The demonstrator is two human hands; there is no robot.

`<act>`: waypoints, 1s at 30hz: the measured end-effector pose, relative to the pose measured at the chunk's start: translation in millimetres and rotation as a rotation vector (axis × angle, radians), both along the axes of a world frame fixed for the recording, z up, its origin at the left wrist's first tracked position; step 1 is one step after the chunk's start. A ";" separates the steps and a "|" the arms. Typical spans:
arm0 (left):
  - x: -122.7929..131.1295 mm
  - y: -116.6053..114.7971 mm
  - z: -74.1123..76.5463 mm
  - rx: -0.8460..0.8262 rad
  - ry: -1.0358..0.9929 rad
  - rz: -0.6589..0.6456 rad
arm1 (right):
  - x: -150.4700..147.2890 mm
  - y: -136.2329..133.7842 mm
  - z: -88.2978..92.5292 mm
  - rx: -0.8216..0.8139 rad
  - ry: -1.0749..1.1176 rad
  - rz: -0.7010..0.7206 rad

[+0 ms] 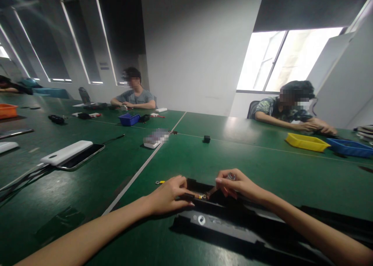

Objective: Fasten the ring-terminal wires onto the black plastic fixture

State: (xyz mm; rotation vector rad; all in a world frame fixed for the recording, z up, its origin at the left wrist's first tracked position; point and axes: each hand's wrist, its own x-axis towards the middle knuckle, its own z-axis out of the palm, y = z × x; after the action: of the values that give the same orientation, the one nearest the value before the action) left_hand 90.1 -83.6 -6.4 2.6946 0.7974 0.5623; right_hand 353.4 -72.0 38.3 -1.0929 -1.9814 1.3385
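My left hand point(171, 194) reaches in from the left, fingers closed around a dark cable end at the near end of a long black housing. A ring terminal point(204, 196) with a yellow sleeve sticks out just past those fingertips. Another ring terminal point(159, 182), also yellow-sleeved, lies behind the left hand. My right hand point(234, 183) is closed over the housing, pinching a small tool with a shiny, clear-looking end point(231, 176); its kind is unclear. The black housing point(224, 209) runs toward the lower right, partly under my right forearm, with a grey labelled strip point(221, 224) along it.
On the green table point(175, 161) lie a white power bank point(68, 151), a phone point(84, 159) and a small black block point(206, 139). Farther back are a blue-violet bin point(129, 119), a yellow bin point(307, 141) and a blue bin point(351, 147). Two people sit across the table.
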 end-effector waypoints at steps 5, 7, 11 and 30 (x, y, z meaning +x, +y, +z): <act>0.2 -0.8 2.0 -0.009 -0.001 0.003 | -0.3 -2.9 3.4 -0.008 -0.060 0.006; 0.1 -1.2 2.6 -0.012 -0.002 0.003 | -0.4 -4.2 4.3 -0.003 -0.068 0.011; -0.3 -1.5 2.7 -0.014 -0.005 0.005 | -0.9 -3.0 1.7 -0.014 -0.048 -0.001; -0.5 -0.3 0.5 -0.006 0.004 0.002 | -0.6 -3.0 2.6 0.011 -0.091 0.024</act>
State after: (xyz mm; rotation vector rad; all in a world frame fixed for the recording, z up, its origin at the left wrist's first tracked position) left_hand 89.6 -83.8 -5.9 2.6904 0.8024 0.5539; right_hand 352.8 -75.0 40.9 -1.1476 -2.0708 1.3094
